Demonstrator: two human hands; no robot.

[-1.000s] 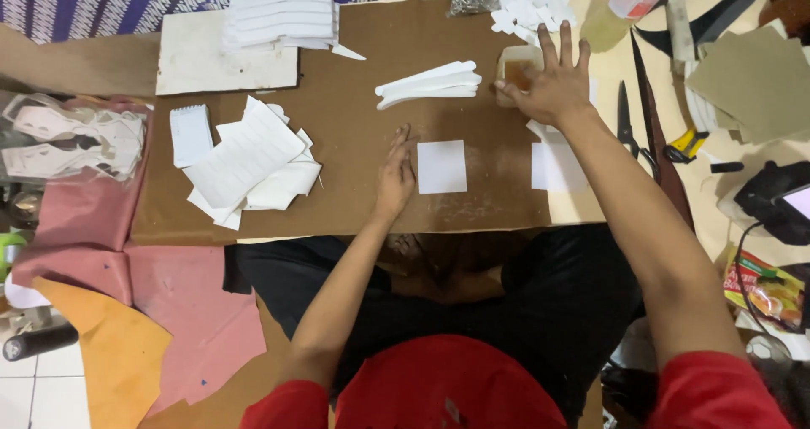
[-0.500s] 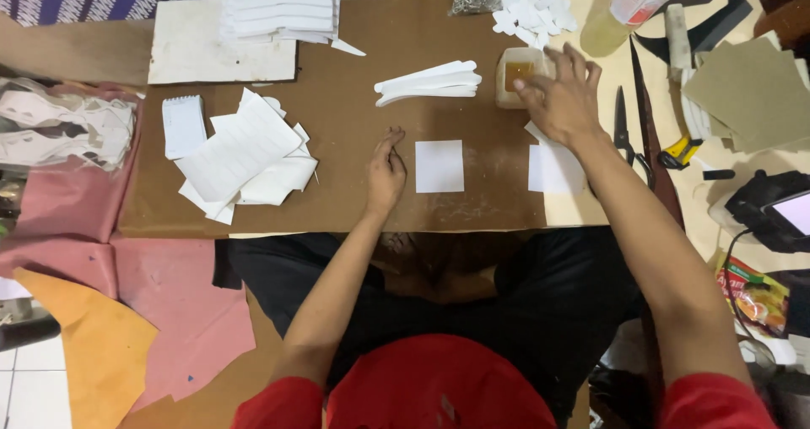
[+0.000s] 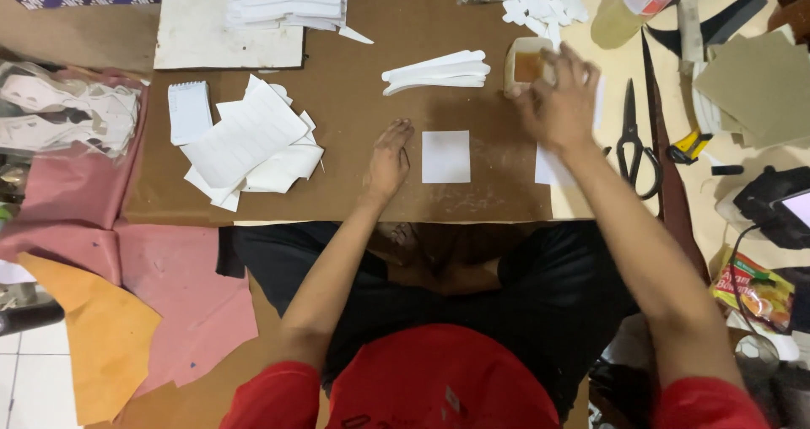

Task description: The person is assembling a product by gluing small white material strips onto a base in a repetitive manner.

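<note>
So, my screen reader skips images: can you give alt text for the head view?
A person's right hand reaches to a small tub of amber glue, while the left hand rests beside a white paper square on a brown board.

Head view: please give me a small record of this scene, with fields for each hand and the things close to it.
left hand: rests flat on the brown board, beside the white square piece
right hand: blurred, fingers at the small container of amber liquid; grip cannot be told
near right hand: white sheet partly under the wrist, black scissors
behind square: stack of long white strips
left of board: pile of white cut pieces
</note>
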